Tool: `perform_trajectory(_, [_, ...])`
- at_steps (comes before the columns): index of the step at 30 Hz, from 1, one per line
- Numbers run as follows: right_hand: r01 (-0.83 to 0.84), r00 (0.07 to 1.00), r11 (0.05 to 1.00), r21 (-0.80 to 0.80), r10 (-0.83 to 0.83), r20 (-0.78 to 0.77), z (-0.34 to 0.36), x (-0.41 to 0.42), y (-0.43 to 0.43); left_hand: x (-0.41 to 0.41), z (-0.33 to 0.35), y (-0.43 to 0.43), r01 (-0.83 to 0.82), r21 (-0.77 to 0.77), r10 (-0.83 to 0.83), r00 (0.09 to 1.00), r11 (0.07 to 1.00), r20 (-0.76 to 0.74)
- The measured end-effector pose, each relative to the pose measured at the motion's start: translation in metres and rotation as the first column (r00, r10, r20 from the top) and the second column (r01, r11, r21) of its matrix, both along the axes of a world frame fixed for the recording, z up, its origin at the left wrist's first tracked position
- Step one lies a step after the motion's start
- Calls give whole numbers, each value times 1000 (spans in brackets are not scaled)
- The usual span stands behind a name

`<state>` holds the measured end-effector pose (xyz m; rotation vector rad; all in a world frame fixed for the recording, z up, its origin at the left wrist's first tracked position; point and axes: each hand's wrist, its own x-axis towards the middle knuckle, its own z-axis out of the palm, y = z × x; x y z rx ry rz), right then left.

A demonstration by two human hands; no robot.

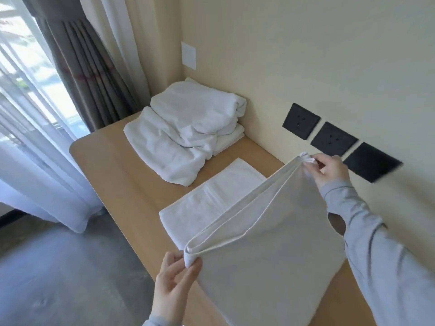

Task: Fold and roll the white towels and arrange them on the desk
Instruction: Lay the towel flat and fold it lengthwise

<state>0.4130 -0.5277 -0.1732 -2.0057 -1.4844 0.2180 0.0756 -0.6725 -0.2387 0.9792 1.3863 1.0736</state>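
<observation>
I hold a white towel (266, 252) doubled over and lifted above the wooden desk (113, 165). My left hand (173, 283) pinches its near corner between thumb and fingers. Its far corner is pinched by my right hand (329, 170), raised close to the wall. The towel hangs slack between both hands, and its lower part drapes toward the desk. Under it a flat folded white towel (211, 198) lies on the desk, partly hidden. A loose pile of white towels (186, 128) sits at the desk's far end.
Three black wall sockets (334, 138) line the cream wall right of the desk. A white wall plate (188, 55) is above the pile. Grey and sheer curtains (77, 67) hang at the window on the left, above a grey floor (58, 278).
</observation>
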Motion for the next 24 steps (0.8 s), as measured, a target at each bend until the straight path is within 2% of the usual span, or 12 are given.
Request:
perform_trajectory(2, [-5,1000,998,-64,5,-15,-12,-20,30,-15,-9,23,-28,-49,30,998,998,46])
perform_trajectory(6, [-20,995,985,-170,2,-104,-47,-59,87,-41,-40,71,-113,-183,121,992,977,32])
perform_trajectory(12, [-65,987,915,-399,1,-159,-105,-89,143,-55,-86,114,-179,-404,161,984,897,-79])
perform_trajectory(14, [-34,996,890,-455,-10,-94,-126,-92,149,-56,-92,118,-173,-423,83,971,889,-222])
perform_trajectory(15, [-10,1000,880,-475,-1,-22,-133,-93,149,-55,-95,119,-181,-371,51,941,911,-335])
perform_trajectory(17, [-1,982,905,-425,82,172,-142,-96,146,-50,-98,121,-203,-156,82,821,967,-565])
perform_trajectory(19, [-178,906,952,-247,257,335,-143,-102,141,-37,-96,127,-72,90,115,677,993,-727])
perform_trajectory(20, [-336,843,928,-160,372,390,-143,-105,139,-29,-92,131,36,154,99,618,987,-780])
perform_trajectory(22, [-601,663,791,-117,575,479,-143,-108,131,-18,-90,143,188,177,46,549,966,-835])
perform_trajectory(24, [-710,520,677,-191,688,507,-143,-107,123,-13,-93,153,250,132,-13,505,959,-863])
